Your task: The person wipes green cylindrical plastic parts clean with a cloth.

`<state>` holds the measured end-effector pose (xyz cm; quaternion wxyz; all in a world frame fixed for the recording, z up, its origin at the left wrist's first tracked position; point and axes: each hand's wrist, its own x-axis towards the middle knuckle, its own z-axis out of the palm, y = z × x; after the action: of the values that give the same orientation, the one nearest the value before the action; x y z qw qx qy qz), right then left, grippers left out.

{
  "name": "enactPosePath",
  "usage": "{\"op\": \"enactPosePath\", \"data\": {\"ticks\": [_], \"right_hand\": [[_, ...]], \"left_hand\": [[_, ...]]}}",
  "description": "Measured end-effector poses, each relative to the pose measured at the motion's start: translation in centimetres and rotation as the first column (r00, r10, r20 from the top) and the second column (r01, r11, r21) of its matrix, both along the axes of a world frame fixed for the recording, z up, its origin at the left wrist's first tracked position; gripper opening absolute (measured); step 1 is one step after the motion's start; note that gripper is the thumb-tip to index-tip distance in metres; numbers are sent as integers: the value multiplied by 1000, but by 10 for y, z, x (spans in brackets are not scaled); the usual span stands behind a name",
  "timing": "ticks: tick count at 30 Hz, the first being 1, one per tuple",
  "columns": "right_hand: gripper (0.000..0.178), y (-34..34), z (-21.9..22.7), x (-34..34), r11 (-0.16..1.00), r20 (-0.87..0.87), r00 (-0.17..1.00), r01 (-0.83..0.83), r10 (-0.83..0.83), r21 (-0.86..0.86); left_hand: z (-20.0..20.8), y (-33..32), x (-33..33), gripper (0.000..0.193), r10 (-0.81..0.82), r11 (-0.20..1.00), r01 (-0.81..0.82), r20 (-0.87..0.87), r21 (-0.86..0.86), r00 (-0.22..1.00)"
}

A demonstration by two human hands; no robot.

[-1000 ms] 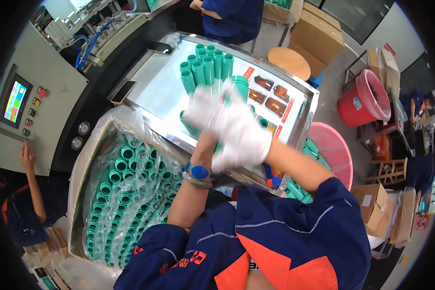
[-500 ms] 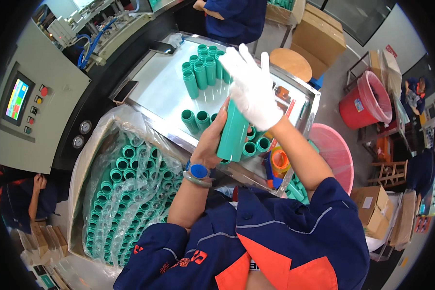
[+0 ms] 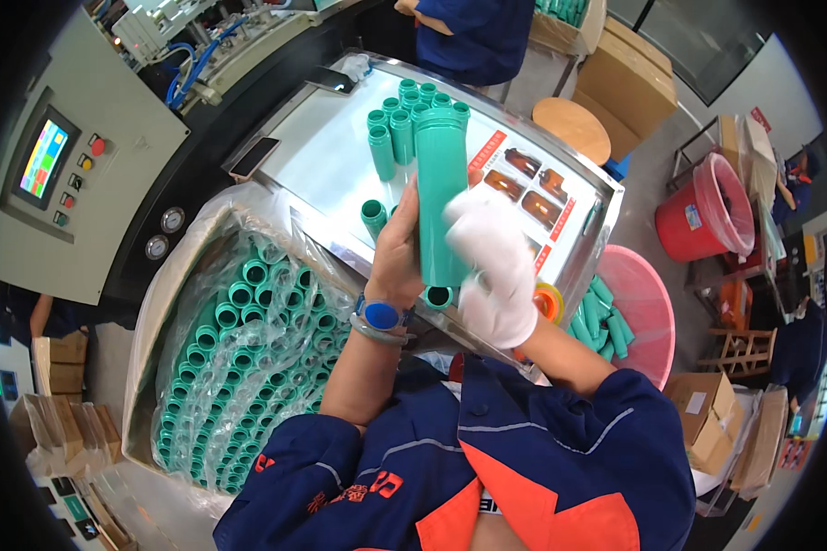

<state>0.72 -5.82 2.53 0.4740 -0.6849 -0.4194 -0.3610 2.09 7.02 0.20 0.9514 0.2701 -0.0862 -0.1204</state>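
Observation:
My left hand (image 3: 397, 253) is closed around the side of a tall, glossy green bottle (image 3: 442, 197), held upright with its threaded neck at the top. At the bottle's lower right is my right hand (image 3: 498, 262) in a white glove, its fingers bent and smeared by motion. They overlap the bottle's edge; whether they grip it, I cannot tell. Beneath the held bottle shows the round mouth of another green bottle (image 3: 438, 297). One more bottle (image 3: 373, 217) stands left of my left hand. A group of green bottles (image 3: 402, 133) stands farther back on the metal-edged table (image 3: 317, 151).
A lined carton (image 3: 147, 367) of green bottles sits at lower left. At right, a pink tub (image 3: 652, 312) holds green pieces. A printed sheet (image 3: 553, 174) and two phones (image 3: 254, 158) lie on the table. A machine panel (image 3: 124, 184) stands left; a person (image 3: 473, 37) is beyond the table.
My gloved right hand has come down from the bottle's upper end to its lower right, its fingers going from spread to bent. The bottle is now more upright, and the printed sheet is uncovered.

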Motion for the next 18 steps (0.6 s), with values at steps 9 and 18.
{"op": "enactPosePath", "data": {"ticks": [9,18], "right_hand": [[68,18,-26,-16,994,-756,652,104,-53,20],[74,25,-26,-17,983,-839,532,66,112,172]], "left_hand": [[-3,4,1,56,76,997,-75,42,-28,996],[-13,-2,4,57,279,896,-282,60,343,958]]}}
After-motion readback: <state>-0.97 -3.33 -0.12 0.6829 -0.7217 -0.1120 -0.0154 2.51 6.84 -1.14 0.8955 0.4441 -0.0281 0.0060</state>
